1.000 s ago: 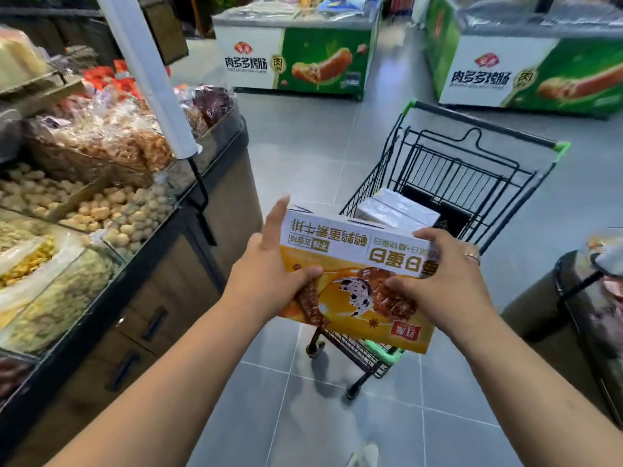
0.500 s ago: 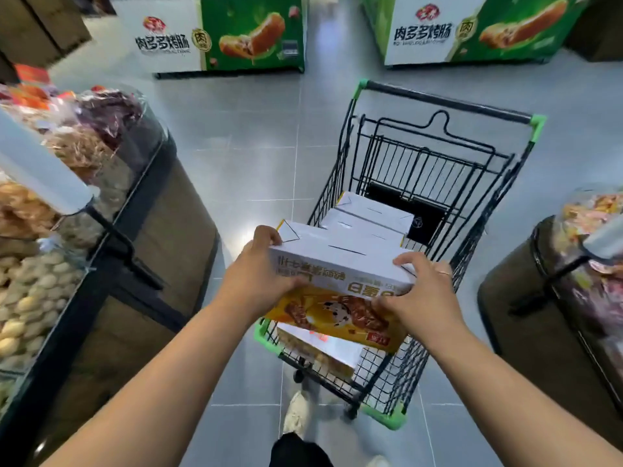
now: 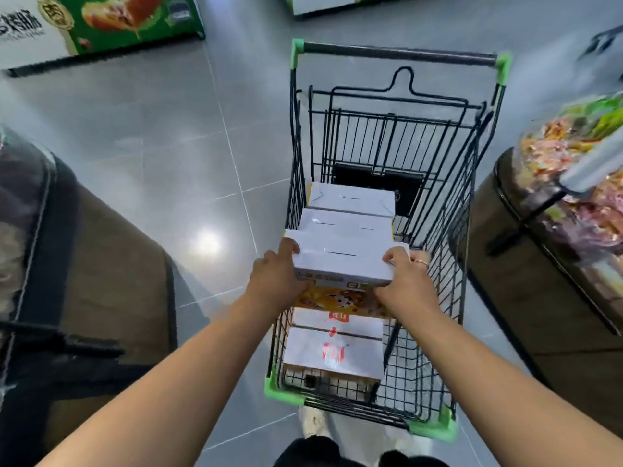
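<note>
Both hands, left hand (image 3: 274,276) and right hand (image 3: 406,281), grip box (image 3: 340,256) ends above cart (image 3: 397,53).

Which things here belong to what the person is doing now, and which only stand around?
In use:
box, gripped by the left hand and the right hand
shopping cart
stacked boxes inside the cart

Just standing by:
green freezer
snack bin at right
brown counter at left

Green freezer (image 3: 111,32), snack display (image 3: 546,318), tiled floor (image 3: 151,146)
</note>
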The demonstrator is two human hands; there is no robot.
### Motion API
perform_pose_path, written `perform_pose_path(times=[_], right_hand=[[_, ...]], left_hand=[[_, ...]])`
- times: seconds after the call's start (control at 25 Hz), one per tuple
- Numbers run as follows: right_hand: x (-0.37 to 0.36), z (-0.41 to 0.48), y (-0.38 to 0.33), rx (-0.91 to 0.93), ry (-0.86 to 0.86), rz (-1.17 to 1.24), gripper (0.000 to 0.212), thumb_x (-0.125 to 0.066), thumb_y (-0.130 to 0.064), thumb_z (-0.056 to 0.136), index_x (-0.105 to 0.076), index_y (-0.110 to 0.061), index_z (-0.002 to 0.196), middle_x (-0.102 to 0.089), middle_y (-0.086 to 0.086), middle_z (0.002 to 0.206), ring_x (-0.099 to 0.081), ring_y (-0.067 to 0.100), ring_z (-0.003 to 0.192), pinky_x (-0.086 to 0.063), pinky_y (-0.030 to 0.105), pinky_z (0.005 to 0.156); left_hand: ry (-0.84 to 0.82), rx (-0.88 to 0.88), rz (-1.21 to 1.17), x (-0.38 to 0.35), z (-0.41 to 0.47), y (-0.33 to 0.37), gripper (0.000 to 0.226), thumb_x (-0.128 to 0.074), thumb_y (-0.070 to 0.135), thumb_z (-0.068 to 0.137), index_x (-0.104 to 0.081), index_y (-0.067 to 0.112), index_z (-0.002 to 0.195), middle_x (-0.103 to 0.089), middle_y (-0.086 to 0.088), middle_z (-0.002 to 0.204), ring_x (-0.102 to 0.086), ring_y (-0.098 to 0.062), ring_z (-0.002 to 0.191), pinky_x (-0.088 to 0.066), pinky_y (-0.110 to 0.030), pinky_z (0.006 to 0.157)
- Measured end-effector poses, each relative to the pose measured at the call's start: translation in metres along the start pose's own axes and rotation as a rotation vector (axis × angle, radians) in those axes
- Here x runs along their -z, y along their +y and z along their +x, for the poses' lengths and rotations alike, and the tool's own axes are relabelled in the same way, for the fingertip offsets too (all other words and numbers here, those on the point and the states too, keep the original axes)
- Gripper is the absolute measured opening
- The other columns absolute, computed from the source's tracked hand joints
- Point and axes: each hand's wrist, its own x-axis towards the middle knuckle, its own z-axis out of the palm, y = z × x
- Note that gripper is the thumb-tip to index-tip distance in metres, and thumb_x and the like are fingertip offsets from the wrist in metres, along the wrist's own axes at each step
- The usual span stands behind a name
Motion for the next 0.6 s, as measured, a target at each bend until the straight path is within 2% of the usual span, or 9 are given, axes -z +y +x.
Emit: perform_pose_path(times=[0.16, 0.24, 0.32, 0.44, 0.52, 0.6], right_hand=[[-0.023, 0.021, 0.014, -0.061, 0.002, -0.069, 0.046, -0.066, -0.014, 0.079, -0.045, -0.021, 0.119, -0.03, 0.004, 0.105, -0.054, 0.031, 0.082, -0.051, 0.034, 0.073], [-0.035, 0.031, 0.021, -0.073, -0.002, -0.101, 0.047, -0.067, -0.014, 0.078, -0.046, -0.022, 0.119, -0.037, 0.009, 0.11, -0.054, 0.031, 0.084, -0.053, 0.036, 0.077], [-0.05, 0.042, 0.029, -0.087, 0.004, -0.115, 0.049, -0.069, -0.014, 0.076, -0.047, -0.023, 0.119, -0.036, 0.012, 0.12, -0.051, 0.028, 0.084, -0.051, 0.033, 0.078], [-0.073, 0.054, 0.039, -0.092, -0.01, -0.082, 0.049, -0.067, -0.01, 0.077, -0.047, -0.022, 0.121, -0.032, 0.013, 0.126, -0.044, 0.023, 0.081, -0.04, 0.025, 0.075], [-0.081, 0.06, 0.044, -0.097, -0.024, -0.048, 0.05, -0.065, -0.008, 0.079, -0.047, -0.02, 0.124, -0.03, 0.014, 0.133, -0.046, 0.024, 0.088, -0.036, 0.022, 0.077], [-0.085, 0.066, 0.048, -0.126, -0.036, 0.028, 0.051, -0.065, -0.009, 0.081, -0.048, -0.019, 0.128, -0.025, 0.014, 0.142, -0.052, 0.029, 0.105, -0.037, 0.021, 0.081]], left_hand=[[-0.055, 0.003, -0.015, -0.031, 0.03, -0.003, 0.05, -0.067, 0.031, 0.08, -0.035, 0.026, 0.119, -0.049, -0.01, 0.102, -0.055, -0.035, 0.097, -0.043, -0.035, 0.078], [-0.068, 0.03, -0.02, -0.041, 0.039, -0.004, 0.049, -0.067, 0.031, 0.082, -0.038, 0.023, 0.12, -0.043, -0.01, 0.109, -0.055, -0.036, 0.094, -0.045, -0.036, 0.079], [-0.084, 0.043, -0.016, -0.05, 0.049, -0.006, 0.048, -0.066, 0.033, 0.084, -0.04, 0.02, 0.122, -0.042, -0.012, 0.112, -0.056, -0.037, 0.094, -0.047, -0.038, 0.081], [-0.055, 0.022, 0.046, -0.06, 0.061, -0.012, 0.046, -0.061, 0.028, 0.088, -0.039, 0.019, 0.127, -0.046, -0.014, 0.11, -0.057, -0.037, 0.094, -0.046, -0.037, 0.078], [-0.071, 0.017, 0.05, -0.064, 0.066, -0.013, 0.053, -0.06, 0.028, 0.089, -0.035, 0.018, 0.134, -0.046, -0.016, 0.116, -0.055, -0.038, 0.101, -0.046, -0.038, 0.084], [-0.135, 0.0, 0.04, -0.07, 0.07, -0.012, 0.064, -0.062, 0.031, 0.087, -0.03, 0.02, 0.142, -0.041, -0.019, 0.129, -0.05, -0.039, 0.113, -0.043, -0.041, 0.095]])
